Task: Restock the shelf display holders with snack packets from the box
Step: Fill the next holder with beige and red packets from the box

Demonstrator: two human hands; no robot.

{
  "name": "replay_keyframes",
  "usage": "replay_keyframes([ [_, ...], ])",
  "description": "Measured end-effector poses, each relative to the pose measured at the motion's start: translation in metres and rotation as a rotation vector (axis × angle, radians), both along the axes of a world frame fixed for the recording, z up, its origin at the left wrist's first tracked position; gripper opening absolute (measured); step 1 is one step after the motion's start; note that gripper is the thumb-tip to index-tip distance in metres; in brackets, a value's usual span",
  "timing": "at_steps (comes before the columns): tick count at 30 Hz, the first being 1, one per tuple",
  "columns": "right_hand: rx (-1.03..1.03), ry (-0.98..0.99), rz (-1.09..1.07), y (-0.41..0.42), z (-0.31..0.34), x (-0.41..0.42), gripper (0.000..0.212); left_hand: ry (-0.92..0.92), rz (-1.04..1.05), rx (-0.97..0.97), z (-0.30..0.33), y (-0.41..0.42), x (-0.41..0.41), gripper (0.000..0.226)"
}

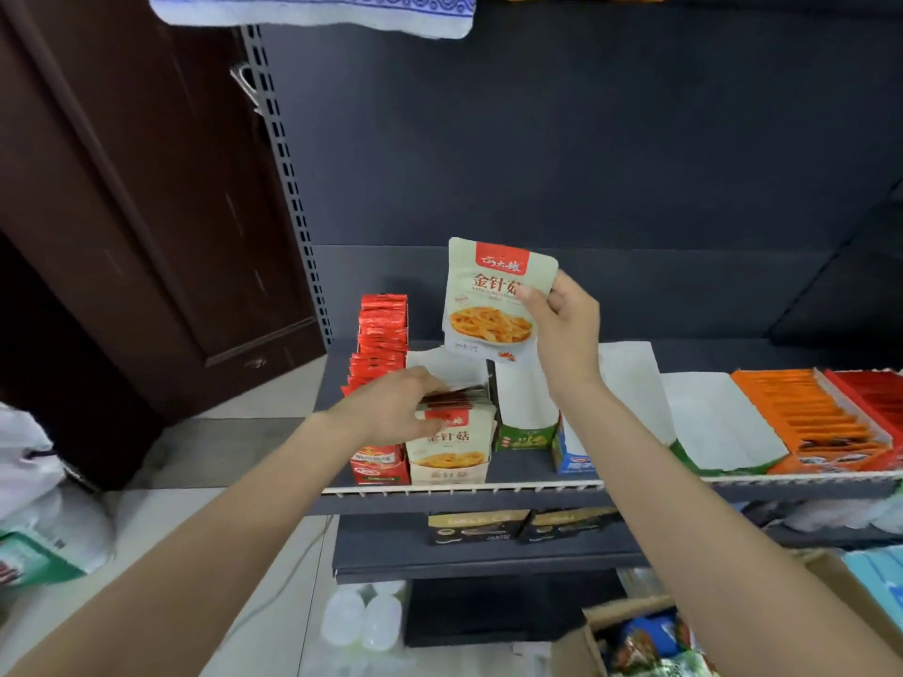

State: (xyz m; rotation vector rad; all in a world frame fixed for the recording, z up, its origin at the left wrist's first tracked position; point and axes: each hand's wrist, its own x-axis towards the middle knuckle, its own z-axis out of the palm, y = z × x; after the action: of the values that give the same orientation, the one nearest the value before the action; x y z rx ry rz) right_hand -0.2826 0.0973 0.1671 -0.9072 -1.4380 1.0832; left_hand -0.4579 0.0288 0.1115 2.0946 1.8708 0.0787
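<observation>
Both forearms reach up from the bottom edge toward a dark shelf (pixel 488 500). Low on the right, an open cardboard box (pixel 630 623) holds a jumble of coloured snack packets, blurred at this angle.

Right hand (pixel 567 324) is raised above the shelf and pinches a pale green packet (pixel 493 300) by its right edge, thumb on the printed front and fingers curled behind. That packet hangs upright, face to the camera, with a red label at the top and a picture of orange strips on a plate; it touches nothing but the hand.

Left hand (pixel 396 408) rests on the tops of the matching packets standing in a beige holder (pixel 449 471) at the shelf's front edge, fingers bent over them; whether it truly grips them or only presses on them cannot be told. The raised packet is above and just behind this holder.

Left of the beige holder stands a red holder (pixel 381 469) packed with red packets (pixel 383 334) in a row running toward the back. To the right sit a green holder (pixel 525 439) and a blue holder (pixel 574 461), both showing white inner walls. Further right lie a white tray with green trim (pixel 718 427), an orange tray (pixel 806 417) of orange packets and a red tray (pixel 874 398).

Under the shelf, two black-and-gold cartons (pixel 518 527) sit on a lower shelf, and clear bottles (pixel 361 623) stand on the floor
</observation>
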Motion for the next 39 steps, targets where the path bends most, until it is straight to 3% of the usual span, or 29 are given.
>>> replay_keyframes([
  [5, -0.098, 0.017, 0.093, 0.003, -0.026, -0.024, 0.018, -0.056, -0.011, 0.034, 0.005, -0.002, -0.008, 0.052],
  [13, -0.151, -0.181, 0.142, 0.011, -0.059, -0.015, 0.019, -0.060, -0.014, 0.065, 0.001, -0.002, -0.013, 0.052],
  [19, -0.007, -0.903, 0.156, 0.026, -0.068, -0.023, 0.016, -0.117, 0.041, 0.136, 0.004, -0.005, -0.013, 0.053],
  [23, 0.124, -0.890, 0.193, 0.023, -0.058, -0.029, 0.019, -0.204, 0.121, 0.248, 0.004, -0.010, -0.014, 0.051],
  [26, 0.211, -0.998, 0.181, 0.022, -0.055, -0.031, 0.022, -0.252, 0.176, 0.309, 0.005, -0.012, -0.014, 0.061],
  [30, 0.220, -1.103, 0.173, 0.019, -0.064, -0.035, 0.027, -0.086, 0.155, 0.335, 0.005, -0.009, -0.015, 0.080],
  [34, 0.145, -1.189, 0.268, 0.020, -0.064, -0.044, 0.029, 0.003, 0.094, 0.178, 0.006, -0.005, -0.015, 0.068],
  [39, 0.052, -0.981, 0.274, 0.012, -0.060, -0.029, 0.030, -0.049, 0.139, 0.209, 0.002, -0.006, -0.009, 0.053],
])
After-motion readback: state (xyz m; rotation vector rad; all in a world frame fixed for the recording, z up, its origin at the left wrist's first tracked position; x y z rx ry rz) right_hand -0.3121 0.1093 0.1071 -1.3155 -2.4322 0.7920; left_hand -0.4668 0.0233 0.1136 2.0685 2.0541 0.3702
